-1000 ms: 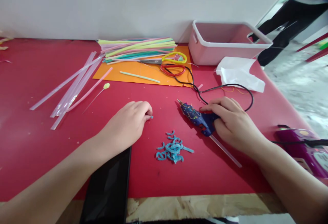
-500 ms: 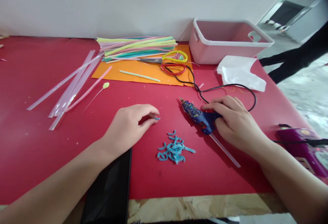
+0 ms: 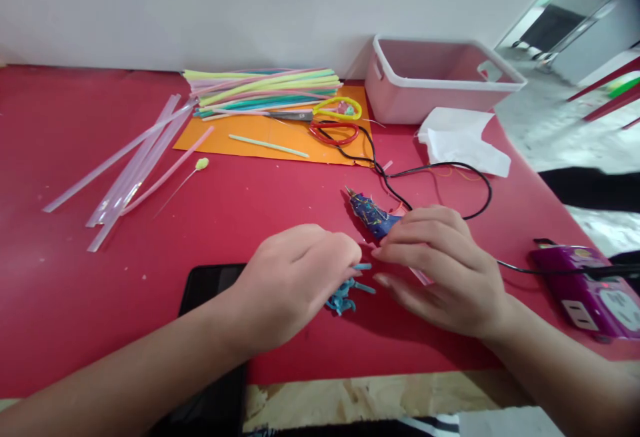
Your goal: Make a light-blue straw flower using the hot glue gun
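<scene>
My left hand (image 3: 295, 284) is closed in a pinch over the small pile, with a short blue pipe-cleaner piece (image 3: 363, 266) sticking out from its fingertips. Beneath those fingers lie several curled blue pipe-cleaner bits (image 3: 341, 302), partly hidden. My right hand (image 3: 445, 277) is open, thumb and fingers apart, just right of the blue piece and not visibly touching it. Beyond the right hand, a dark blue glue gun (image 3: 371, 216) rests on the red table (image 3: 280, 204). Its handle is mostly covered by that hand, and a clear glue stick (image 3: 421, 276) shows below.
Pipe cleaners (image 3: 270, 87) and scissors (image 3: 333, 116) lie on an orange sheet (image 3: 200, 140) at the back. Clear glue sticks (image 3: 135, 164) are at left, a phone (image 3: 210, 284) by my left arm. A pink basket (image 3: 420, 100), white paper (image 3: 463, 140) and purple power strip (image 3: 565, 284) stand right.
My right hand has let go of the glue gun and come left toward the pile. My left hand has moved right and nearer, still pinching a blue piece.
</scene>
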Demonstrator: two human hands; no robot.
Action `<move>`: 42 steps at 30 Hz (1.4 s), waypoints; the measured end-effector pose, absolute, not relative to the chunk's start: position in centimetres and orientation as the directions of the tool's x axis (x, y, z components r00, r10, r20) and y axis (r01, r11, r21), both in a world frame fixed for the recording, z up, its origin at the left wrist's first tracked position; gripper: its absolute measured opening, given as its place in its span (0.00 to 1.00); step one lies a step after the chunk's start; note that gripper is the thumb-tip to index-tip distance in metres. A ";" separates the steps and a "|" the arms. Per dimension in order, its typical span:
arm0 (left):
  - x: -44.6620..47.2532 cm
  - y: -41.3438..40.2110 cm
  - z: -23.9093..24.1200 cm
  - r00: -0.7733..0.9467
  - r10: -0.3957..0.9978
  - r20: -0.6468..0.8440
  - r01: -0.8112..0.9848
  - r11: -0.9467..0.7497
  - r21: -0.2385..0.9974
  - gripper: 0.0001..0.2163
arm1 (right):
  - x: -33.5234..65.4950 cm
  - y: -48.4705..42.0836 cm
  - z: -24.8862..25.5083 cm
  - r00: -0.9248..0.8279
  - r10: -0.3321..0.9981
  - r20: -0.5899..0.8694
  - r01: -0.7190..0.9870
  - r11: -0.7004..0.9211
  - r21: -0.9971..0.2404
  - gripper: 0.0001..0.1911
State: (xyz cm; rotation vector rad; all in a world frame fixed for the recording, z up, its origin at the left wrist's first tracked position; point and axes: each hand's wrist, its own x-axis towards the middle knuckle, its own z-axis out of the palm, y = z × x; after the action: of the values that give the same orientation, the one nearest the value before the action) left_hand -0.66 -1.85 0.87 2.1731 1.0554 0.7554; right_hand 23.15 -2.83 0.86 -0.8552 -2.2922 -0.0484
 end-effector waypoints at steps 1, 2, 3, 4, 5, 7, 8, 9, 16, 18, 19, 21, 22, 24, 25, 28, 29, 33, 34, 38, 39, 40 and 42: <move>-0.5 -1.9 0.6 0.544 0.806 0.235 0.470 -0.525 0.710 0.07 | 22.9 -2.9 0.9 -0.561 0.554 0.615 0.582 0.792 -0.183 0.09; -0.3 -2.0 0.3 0.570 0.780 0.257 0.461 -0.563 0.687 0.07 | 22.8 -2.9 0.9 -0.563 0.551 0.615 0.579 0.795 -0.182 0.07; -0.2 -2.0 0.1 0.597 0.750 0.286 0.446 -0.606 0.658 0.08 | 22.7 -2.8 0.9 -0.565 0.550 0.615 0.576 0.797 -0.184 0.05; -0.1 -2.0 -0.1 0.612 0.723 0.319 0.426 -0.641 0.638 0.08 | 22.6 -2.8 0.8 -0.566 0.548 0.616 0.570 0.800 -0.187 0.04; 0.0 -1.9 -0.2 0.619 0.701 0.355 0.404 -0.671 0.621 0.07 | 22.6 -2.8 0.7 -0.568 0.540 0.621 0.562 0.806 -0.186 0.04; 0.1 -1.9 -0.2 0.593 0.694 0.409 0.384 -0.690 0.614 0.03 | 22.6 -2.9 0.5 -0.566 0.518 0.641 0.558 0.813 -0.165 0.04; 0.2 -1.8 -0.1 0.560 0.717 0.415 0.388 -0.670 0.633 0.02 | 22.6 -3.0 0.5 -0.556 0.511 0.655 0.564 0.811 -0.154 0.05; 0.3 -1.8 0.0 0.516 0.768 0.379 0.403 -0.608 0.684 0.04 | 22.7 -3.1 0.4 -0.541 0.509 0.669 0.574 0.805 -0.148 0.05; 0.9 -1.3 0.5 0.561 0.793 -0.238 0.077 0.236 0.969 0.08 | 22.7 -3.8 0.4 -0.460 0.510 0.727 0.618 0.772 -0.150 0.06; 1.0 -1.1 0.5 0.598 0.759 -0.256 -0.006 0.324 0.946 0.08 | 22.7 -3.9 0.3 -0.468 0.502 0.727 0.609 0.779 -0.146 0.07; 1.0 -1.0 0.5 0.610 0.751 -0.253 -0.034 0.343 0.939 0.07 | 22.7 -3.9 0.3 -0.473 0.499 0.726 0.603 0.784 -0.146 0.07; 1.1 -0.9 0.5 0.635 0.731 -0.251 -0.056 0.368 0.928 0.06 | 22.7 -3.9 0.2 -0.483 0.487 0.727 0.592 0.794 -0.138 0.07; 1.1 -0.8 0.5 0.642 0.726 -0.247 -0.062 0.370 0.927 0.06 | 22.7 -3.9 0.3 -0.489 0.481 0.728 0.590 0.797 -0.131 0.07; 1.0 -0.8 0.4 0.641 0.732 -0.229 -0.068 0.352 0.934 0.06 | 22.7 -3.9 0.4 -0.498 0.476 0.725 0.593 0.797 -0.116 0.06; 0.9 -0.8 0.4 0.635 0.742 -0.216 -0.065 0.330 0.942 0.06 | 22.8 -3.9 0.5 -0.503 0.478 0.720 0.597 0.795 -0.110 0.06; 0.5 -1.1 0.2 0.582 0.806 -0.107 -0.009 0.138 0.990 0.06 | 22.9 -4.0 0.7 -0.522 0.478 0.706 0.595 0.798 -0.100 0.06; 0.4 -1.2 0.1 0.561 0.827 -0.021 0.026 0.008 1.000 0.06 | 22.9 -4.0 0.7 -0.522 0.479 0.706 0.593 0.799 -0.103 0.06; 0.1 -1.5 -0.2 0.570 0.695 0.439 0.140 -0.609 0.781 0.05 | 22.6 -3.9 0.6 -0.486 0.506 0.713 0.604 0.784 -0.145 0.06; 0.1 -1.6 -0.3 0.570 0.643 0.511 0.156 -0.696 0.701 0.06 | 22.6 -3.9 0.6 -0.479 0.509 0.715 0.604 0.782 -0.153 0.06; 0.3 -1.9 -0.5 0.507 0.578 0.639 0.275 -0.811 0.516 0.07 | 22.4 -3.9 0.5 -0.468 0.518 0.717 0.603 0.780 -0.170 0.07; 0.3 -2.0 -0.5 0.493 0.577 0.651 0.307 -0.816 0.490 0.07 | 22.4 -3.9 0.5 -0.467 0.518 0.717 0.602 0.780 -0.172 0.07; 0.4 -2.0 -0.5 0.485 0.574 0.660 0.326 -0.819 0.473 0.06 | 22.4 -3.9 0.6 -0.467 0.520 0.715 0.600 0.781 -0.175 0.08; 0.5 -1.9 -0.4 0.479 0.567 0.670 0.321 -0.824 0.467 0.06 | 22.3 -3.8 0.7 -0.463 0.525 0.715 0.593 0.782 -0.191 0.08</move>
State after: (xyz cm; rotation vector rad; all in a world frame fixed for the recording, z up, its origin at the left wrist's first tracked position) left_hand 0.45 -1.95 -0.41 2.4511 0.7557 1.2650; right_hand 22.35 -3.80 0.70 -0.8271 -2.1585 -0.1074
